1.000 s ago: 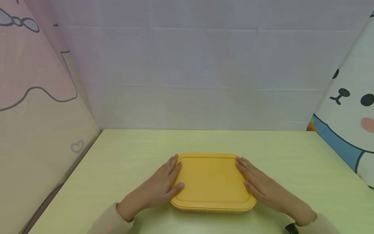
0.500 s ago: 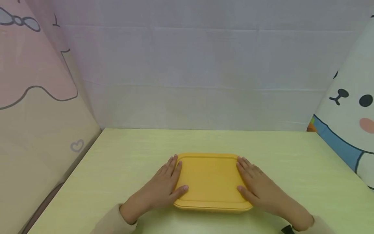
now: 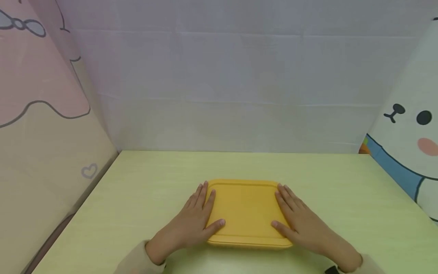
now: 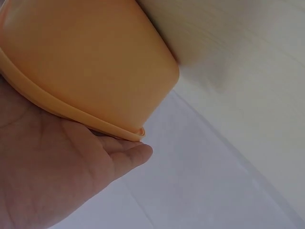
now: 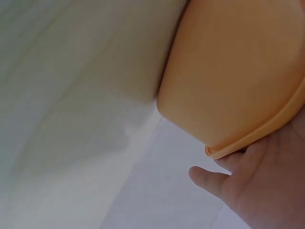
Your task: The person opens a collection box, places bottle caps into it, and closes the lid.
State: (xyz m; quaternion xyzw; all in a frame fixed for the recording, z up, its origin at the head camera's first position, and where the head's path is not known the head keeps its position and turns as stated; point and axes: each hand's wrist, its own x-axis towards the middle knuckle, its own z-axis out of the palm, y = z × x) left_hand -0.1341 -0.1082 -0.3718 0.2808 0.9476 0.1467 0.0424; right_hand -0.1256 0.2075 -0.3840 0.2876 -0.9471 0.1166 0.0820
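Observation:
A yellow rectangular box with a lid (image 3: 247,213) stands on the table in front of the person. In the head view the left hand (image 3: 193,224) rests on the lid's left edge, its fingers straight and its thumb lying on the top. Opposite it, the right hand (image 3: 304,224) lies along the right edge in the same way, fingers extended. From below, the left wrist view shows the box's side wall (image 4: 95,57) and rim, with the palm against the rim. The right wrist view has the other side wall (image 5: 233,71) above the palm. What the box contains is hidden.
The pale yellow-green table (image 3: 154,182) ends at a plain whitish sheet (image 3: 239,95) behind. Patterned cloths hang at both sides, a pink and cream one (image 3: 44,160) on the left and a cartoon-face one (image 3: 407,140) on the right.
Both hands have slid slightly inward over the lid, and their thumbs now lie further onto its top. The box stays in about the same place.

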